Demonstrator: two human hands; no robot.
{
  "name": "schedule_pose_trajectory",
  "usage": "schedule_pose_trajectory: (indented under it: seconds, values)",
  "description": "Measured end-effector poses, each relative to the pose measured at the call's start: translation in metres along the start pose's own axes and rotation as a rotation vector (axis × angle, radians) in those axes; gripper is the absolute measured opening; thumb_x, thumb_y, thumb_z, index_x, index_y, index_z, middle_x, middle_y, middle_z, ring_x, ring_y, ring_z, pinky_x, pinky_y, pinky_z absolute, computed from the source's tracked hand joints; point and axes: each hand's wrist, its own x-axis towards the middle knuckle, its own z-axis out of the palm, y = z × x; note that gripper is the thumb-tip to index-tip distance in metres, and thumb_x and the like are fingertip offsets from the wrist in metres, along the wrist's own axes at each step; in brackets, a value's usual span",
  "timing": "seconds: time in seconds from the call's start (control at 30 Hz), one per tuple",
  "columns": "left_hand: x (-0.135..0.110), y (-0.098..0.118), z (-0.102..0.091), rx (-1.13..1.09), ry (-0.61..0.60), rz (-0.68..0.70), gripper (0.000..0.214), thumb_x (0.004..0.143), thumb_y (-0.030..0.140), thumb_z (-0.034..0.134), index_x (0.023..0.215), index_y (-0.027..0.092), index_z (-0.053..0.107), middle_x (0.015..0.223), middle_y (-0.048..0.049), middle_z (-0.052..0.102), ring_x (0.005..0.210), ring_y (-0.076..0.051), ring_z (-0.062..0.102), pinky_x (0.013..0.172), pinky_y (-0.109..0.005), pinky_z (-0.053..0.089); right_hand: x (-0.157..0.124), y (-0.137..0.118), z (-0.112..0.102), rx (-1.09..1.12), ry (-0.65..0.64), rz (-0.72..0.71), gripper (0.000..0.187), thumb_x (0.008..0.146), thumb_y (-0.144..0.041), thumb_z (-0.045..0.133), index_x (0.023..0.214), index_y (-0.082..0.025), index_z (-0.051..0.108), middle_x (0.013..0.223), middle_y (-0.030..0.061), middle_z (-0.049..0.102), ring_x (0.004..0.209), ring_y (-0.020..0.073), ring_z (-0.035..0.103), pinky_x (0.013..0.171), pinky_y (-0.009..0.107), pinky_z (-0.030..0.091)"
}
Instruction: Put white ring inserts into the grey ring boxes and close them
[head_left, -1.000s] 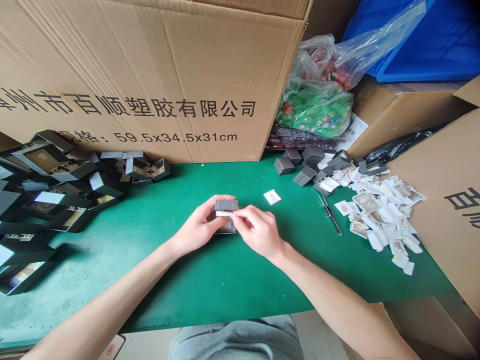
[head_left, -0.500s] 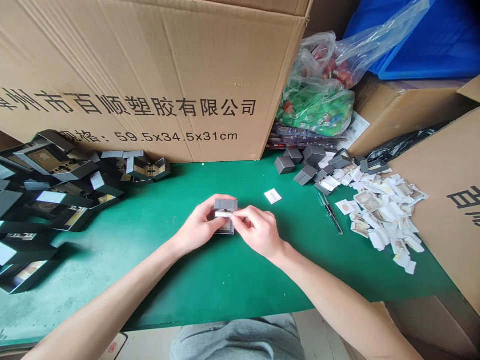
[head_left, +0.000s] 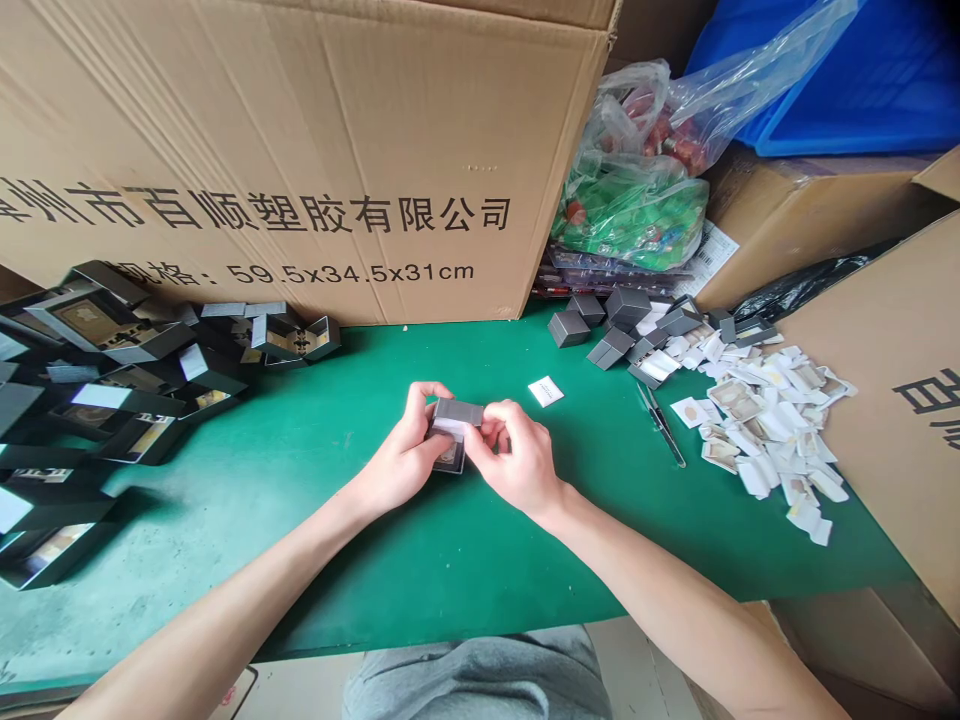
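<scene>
Grey hinged box, lid up, is pinched between left hand and right hand. Left of it filled boxes pile up; to its right, loose cards wait.

Lighting brightly and evenly, softly from above. Casting only faint shadows on the green desk along the foot of the large carton. Glinting mildly on the clear plastic bag. Rendering the small grey box sharp; bowing straight lines toward the corners.

Small box is pinched between fingers of left hand and right hand. Card laid just beyond fingertips, rightward; tweezers further right, packet heap past them. Open boxes heaped well left; carton stood behind all.
</scene>
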Motion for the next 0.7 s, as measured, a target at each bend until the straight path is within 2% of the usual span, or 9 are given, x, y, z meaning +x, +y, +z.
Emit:
schedule_pose_trajectory:
  seconds: [0.07,0.13,0.2,0.27,0.33,0.4,0.47,0.57,0.7]
  values:
    - [0.0,-0.001,-0.002,0.103,-0.003,0.047,0.031,0.086,0.014,0.045,0.111,0.026,0.032,0.092,0.0017,0.061,0.07,-0.012,0.054,0.062,-0.024,0.044,0.002,0.0,0.0,-0.034,0.014,-0.029,0.025,0.092,-0.025,0.06,0.115,-0.021,0.053,0.1,0.0074,0.067,0.084,0.0153,0.066,0.067,0.027,0.057]
    - [-0.001,-0.002,-0.004,0.285,-0.014,0.104,0.033,0.084,0.01,0.041,0.113,0.025,0.032,0.091,0.0005,0.063,0.069,-0.013,0.057,0.062,-0.025,0.046,0.004,-0.001,-0.001,-0.103,-0.018,-0.094,0.045,0.091,-0.021,0.059,0.134,-0.021,0.046,0.124,0.0141,0.061,0.111,0.0218,0.063,0.083,0.035,0.059]
    - [-0.002,-0.003,-0.007,0.511,-0.008,0.17,0.037,0.083,0.007,0.038,0.116,0.023,0.034,0.091,-0.0019,0.065,0.07,-0.016,0.06,0.062,-0.027,0.047,0.005,-0.003,-0.002,-0.177,-0.084,-0.156,0.054,0.091,-0.015,0.055,0.143,-0.022,0.041,0.133,0.014,0.058,0.121,0.0234,0.059,0.093,0.038,0.057]
    - [-0.002,-0.002,-0.009,0.706,0.026,0.24,0.041,0.082,0.004,0.036,0.119,0.02,0.036,0.093,-0.0058,0.066,0.072,-0.019,0.064,0.063,-0.03,0.049,0.006,-0.004,-0.002,-0.234,-0.159,-0.201,0.054,0.093,-0.011,0.049,0.145,-0.024,0.041,0.128,0.0102,0.062,0.114,0.0218,0.062,0.093,0.038,0.055]
    - [-0.002,-0.001,-0.01,0.825,0.06,0.299,0.044,0.082,0.003,0.035,0.123,0.018,0.038,0.109,-0.0122,0.068,0.081,-0.021,0.068,0.066,-0.031,0.052,0.005,-0.005,-0.001,-0.279,-0.223,-0.214,0.051,0.094,-0.01,0.045,0.143,-0.023,0.044,0.118,0.0073,0.068,0.102,0.0207,0.066,0.088,0.038,0.054]
    - [-0.002,-0.001,-0.011,0.891,0.108,0.335,0.045,0.085,0.003,0.037,0.127,0.018,0.04,0.132,-0.0162,0.062,0.093,-0.022,0.07,0.072,-0.032,0.055,0.005,-0.005,0.001,-0.314,-0.265,-0.171,0.045,0.096,-0.012,0.045,0.14,-0.021,0.047,0.108,0.0067,0.071,0.093,0.0207,0.067,0.083,0.038,0.053]
    - [-0.001,-0.002,-0.012,0.94,0.165,0.359,0.042,0.089,0.006,0.039,0.128,0.019,0.046,0.144,-0.014,0.055,0.104,-0.022,0.069,0.081,-0.032,0.056,0.005,-0.005,0.002,-0.329,-0.287,-0.094,0.042,0.095,-0.016,0.047,0.137,-0.018,0.049,0.103,0.0074,0.072,0.09,0.0219,0.066,0.081,0.038,0.052]
    - [0.001,-0.006,-0.013,1.004,0.232,0.415,0.034,0.094,0.011,0.042,0.123,0.019,0.058,0.134,-0.01,0.064,0.111,-0.023,0.068,0.09,-0.032,0.056,0.006,-0.004,0.003,-0.3,-0.311,0.014,0.038,0.093,-0.018,0.052,0.131,-0.018,0.053,0.106,0.0079,0.072,0.094,0.0233,0.065,0.084,0.038,0.051]
    - [0.003,-0.013,-0.011,1.028,0.225,0.502,0.033,0.097,0.015,0.044,0.123,0.017,0.063,0.123,-0.0104,0.071,0.11,-0.023,0.068,0.095,-0.034,0.055,0.007,-0.003,0.003,-0.225,-0.292,0.11,0.022,0.09,-0.019,0.053,0.112,-0.02,0.057,0.102,0.0063,0.072,0.093,0.023,0.065,0.083,0.037,0.051]
